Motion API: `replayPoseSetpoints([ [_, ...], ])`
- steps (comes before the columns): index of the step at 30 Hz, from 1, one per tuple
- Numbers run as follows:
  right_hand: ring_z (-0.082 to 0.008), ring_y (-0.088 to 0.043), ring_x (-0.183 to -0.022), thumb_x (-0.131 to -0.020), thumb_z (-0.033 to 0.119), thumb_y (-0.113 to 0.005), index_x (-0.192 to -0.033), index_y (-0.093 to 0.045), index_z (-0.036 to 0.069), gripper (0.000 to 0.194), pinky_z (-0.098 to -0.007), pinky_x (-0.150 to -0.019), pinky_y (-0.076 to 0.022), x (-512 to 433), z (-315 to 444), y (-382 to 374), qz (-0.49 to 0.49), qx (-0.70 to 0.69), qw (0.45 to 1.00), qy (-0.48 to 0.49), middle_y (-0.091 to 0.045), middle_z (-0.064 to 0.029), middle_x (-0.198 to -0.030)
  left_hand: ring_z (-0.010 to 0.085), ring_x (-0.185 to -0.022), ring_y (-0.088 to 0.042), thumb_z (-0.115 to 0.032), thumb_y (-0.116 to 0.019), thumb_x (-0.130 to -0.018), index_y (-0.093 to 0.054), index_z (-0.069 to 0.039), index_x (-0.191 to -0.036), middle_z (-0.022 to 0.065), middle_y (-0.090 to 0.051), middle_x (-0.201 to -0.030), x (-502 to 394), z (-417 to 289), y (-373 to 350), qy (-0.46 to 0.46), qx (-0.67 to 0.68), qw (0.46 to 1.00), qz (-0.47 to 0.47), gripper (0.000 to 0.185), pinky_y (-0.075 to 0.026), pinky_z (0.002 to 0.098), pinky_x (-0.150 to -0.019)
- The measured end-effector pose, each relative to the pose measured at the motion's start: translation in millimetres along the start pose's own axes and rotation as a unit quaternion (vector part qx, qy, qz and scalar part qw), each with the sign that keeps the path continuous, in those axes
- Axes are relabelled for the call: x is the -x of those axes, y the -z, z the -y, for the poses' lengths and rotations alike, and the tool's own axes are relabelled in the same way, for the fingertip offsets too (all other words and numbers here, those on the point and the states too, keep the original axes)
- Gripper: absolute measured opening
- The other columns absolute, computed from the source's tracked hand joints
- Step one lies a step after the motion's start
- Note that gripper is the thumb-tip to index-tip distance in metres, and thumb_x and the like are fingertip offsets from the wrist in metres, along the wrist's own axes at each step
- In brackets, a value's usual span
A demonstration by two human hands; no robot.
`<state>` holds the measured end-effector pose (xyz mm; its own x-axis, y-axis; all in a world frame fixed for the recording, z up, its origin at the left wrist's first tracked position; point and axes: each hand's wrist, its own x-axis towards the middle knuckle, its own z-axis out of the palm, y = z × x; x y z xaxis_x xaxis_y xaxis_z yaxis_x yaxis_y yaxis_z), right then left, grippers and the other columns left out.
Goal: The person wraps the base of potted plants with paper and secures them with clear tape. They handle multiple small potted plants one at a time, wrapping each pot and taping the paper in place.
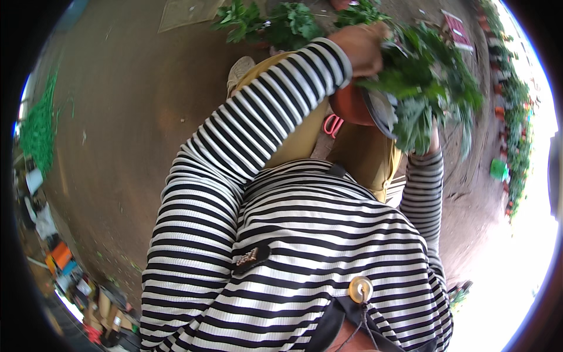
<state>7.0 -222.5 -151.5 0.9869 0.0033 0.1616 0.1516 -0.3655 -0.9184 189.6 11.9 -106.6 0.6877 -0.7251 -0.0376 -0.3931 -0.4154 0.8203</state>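
Observation:
A leafy green plant [422, 75] rises from a tilted reddish-brown pot [352, 105] with a dark rim, above my knees. My left hand [365, 48] is at the near left side of the foliage, over the pot, its fingers curled among the upper leaves; what they grip is unclear. Leaves cover most of my right hand [434, 136], which is on the plant's right side; its fingers are hidden. The pink handles of a pair of scissors [333, 126] show between my legs, below the pot.
More leafy plants [292, 26] stand on the ground ahead. A row of potted plants [517, 114] runs along the right, with a green container [499, 169] beside it. Green netting or string [39, 127] lies far left, above mixed clutter [105, 308]. A red box [457, 31] is at the upper right.

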Motion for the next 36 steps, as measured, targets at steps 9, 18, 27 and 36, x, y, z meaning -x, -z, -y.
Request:
replayPoseSetpoints([
  [9, -0.0209, -0.060, -0.118, -0.097, 0.002, -0.067, -0.137, -0.057, 0.002, 0.041, -0.0351, -0.100, -0.0521, -20, -6, 2, 0.021, -0.035, 0.996, 0.073, -0.063, -0.0101, -0.133, 0.0239, -0.097, -0.067, -0.014, -0.079, -0.087, -0.066, -0.001, -0.109, 0.0090, -0.067, -0.105, 59, 11, -9, -0.269, 0.014, 0.917, -0.294, 0.028, -0.057, 0.0370, -0.086],
  [18, -0.0259, -0.066, -0.114, -0.090, 0.013, -0.065, -0.123, -0.071, 0.009, 0.034, -0.0368, -0.097, -0.0537, -31, -9, 5, 0.030, 0.301, 0.944, 0.129, -0.071, -0.0117, -0.122, 0.0314, -0.113, -0.064, -0.040, -0.085, -0.074, -0.073, -0.004, -0.108, 0.0129, -0.069, -0.114, 92, -54, -11, -0.354, -0.272, 0.891, -0.084, 0.051, -0.045, 0.0506, -0.107],
  [27, -0.0362, -0.070, -0.094, -0.087, 0.028, -0.077, -0.116, -0.070, 0.004, 0.037, -0.0429, -0.083, -0.0561, -33, 29, 14, -0.074, 0.188, 0.979, 0.035, -0.073, -0.0180, -0.106, 0.0294, -0.105, -0.065, -0.043, -0.082, -0.079, -0.077, -0.017, -0.107, 0.0055, -0.071, -0.105, 64, -57, -2, -0.282, -0.295, 0.912, 0.049, 0.039, -0.046, 0.0453, -0.102],
  [36, -0.0263, -0.059, -0.126, -0.085, 0.045, -0.077, -0.126, -0.070, 0.011, 0.053, -0.0578, -0.122, -0.0260, 28, 67, 1, -0.102, 0.335, 0.920, 0.173, -0.071, -0.0082, -0.119, 0.0330, -0.097, -0.068, -0.024, -0.085, -0.078, -0.075, -0.006, -0.105, 0.0109, -0.073, -0.104, 59, -56, 0, -0.297, -0.274, 0.913, 0.063, 0.034, -0.053, 0.0433, -0.087],
])
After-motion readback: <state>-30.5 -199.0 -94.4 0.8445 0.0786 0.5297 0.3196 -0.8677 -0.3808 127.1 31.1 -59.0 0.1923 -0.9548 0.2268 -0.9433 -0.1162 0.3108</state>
